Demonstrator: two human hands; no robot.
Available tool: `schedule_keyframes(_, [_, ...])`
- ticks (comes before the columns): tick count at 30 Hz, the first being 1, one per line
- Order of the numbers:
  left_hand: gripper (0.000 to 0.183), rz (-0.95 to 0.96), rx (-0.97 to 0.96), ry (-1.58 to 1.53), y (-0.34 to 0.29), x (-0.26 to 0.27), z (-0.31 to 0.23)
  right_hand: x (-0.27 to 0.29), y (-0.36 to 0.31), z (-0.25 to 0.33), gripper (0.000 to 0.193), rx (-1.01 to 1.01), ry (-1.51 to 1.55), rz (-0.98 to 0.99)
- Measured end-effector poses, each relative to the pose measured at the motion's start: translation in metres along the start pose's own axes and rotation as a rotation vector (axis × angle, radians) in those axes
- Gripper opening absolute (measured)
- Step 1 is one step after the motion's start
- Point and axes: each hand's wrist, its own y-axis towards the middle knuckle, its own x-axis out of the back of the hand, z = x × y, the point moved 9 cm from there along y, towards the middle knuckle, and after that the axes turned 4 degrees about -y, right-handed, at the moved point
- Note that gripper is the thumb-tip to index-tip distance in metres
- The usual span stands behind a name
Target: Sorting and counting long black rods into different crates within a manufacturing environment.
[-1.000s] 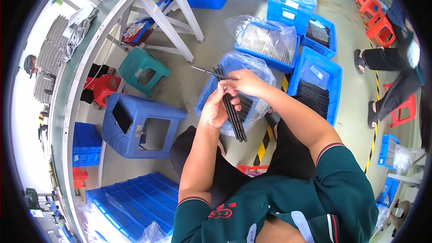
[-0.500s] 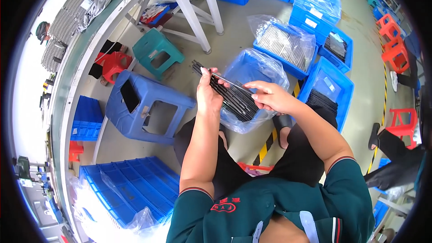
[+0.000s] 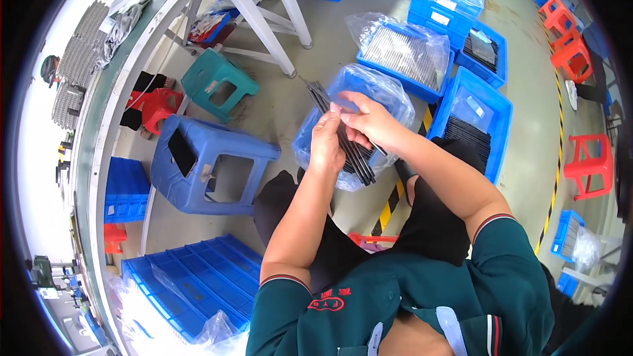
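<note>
Slender black rods (image 3: 357, 156) form a slanting bundle above a film-lined crate. Largest nearby, a blue plastic stool (image 3: 184, 188) stands to their left. Next comes that crate, a blue plastic box (image 3: 355, 81) lined with clear plastic film (image 3: 403, 109). Over it, the left hand (image 3: 327, 140) closes round the bundle; the right hand (image 3: 374, 124) curls beside it, whether pinching a rod I cannot tell. Smallest, a flat black phone (image 3: 180, 151) lies on the stool.
</note>
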Motion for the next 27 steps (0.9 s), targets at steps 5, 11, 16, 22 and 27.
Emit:
schedule_keyframes(5, [0.03,-0.207,0.062,0.044,0.005,0.028,0.006,0.043,0.015,0.018,0.04,0.106,-0.54,-0.167])
schedule_keyframes(11, [0.034,0.012,0.292,0.134,-0.006,0.01,0.029,0.036,0.049,-0.012,0.032,-0.005,0.005,-0.067])
schedule_keyframes(16, [0.036,0.151,0.489,0.096,-0.021,-0.005,0.05,0.146,0.056,-0.006,0.027,0.052,0.282,-0.574])
schedule_keyframes(22, [0.036,0.094,0.391,0.018,-0.02,0.008,0.033,0.116,0.043,-0.016,0.028,-0.111,0.198,-0.341])
schedule_keyframes(27, [0.038,0.096,0.307,-0.03,-0.01,0.005,0.021,0.054,0.03,-0.024,0.033,-0.109,-0.315,-0.113])
